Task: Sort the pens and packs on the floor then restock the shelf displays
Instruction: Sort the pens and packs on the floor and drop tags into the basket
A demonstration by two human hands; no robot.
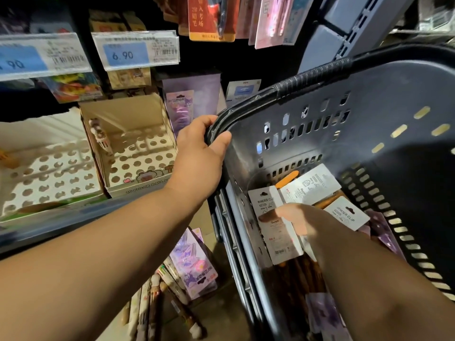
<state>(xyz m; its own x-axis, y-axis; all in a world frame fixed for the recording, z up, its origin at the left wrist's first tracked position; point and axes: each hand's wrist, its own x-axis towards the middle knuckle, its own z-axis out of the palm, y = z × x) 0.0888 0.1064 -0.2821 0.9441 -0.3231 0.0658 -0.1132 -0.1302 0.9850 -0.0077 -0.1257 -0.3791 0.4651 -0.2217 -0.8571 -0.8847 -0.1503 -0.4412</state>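
My left hand (199, 153) grips the rim of a tilted grey shopping basket (369, 99) at its corner, where the black handle meets it. My right hand (302, 217) reaches down inside the basket among white binder clip packs (278, 232) and brown pens (302, 271); its fingers are blurred and partly hidden. On the floor below the shelf lie a purple cartoon pen pack (192, 264) and several loose pens (157, 299). On the shelf stands a white pen display box (140, 153) with round holes, holding one character pen (101, 136).
A second holed display tray (46, 175) sits at the left of the shelf. Price tags (135, 50) hang above it. Hanging card packs (211, 18) fill the top. A purple pack (182, 109) stands behind my left hand. Grey shelving parts (344, 28) rise at the upper right.
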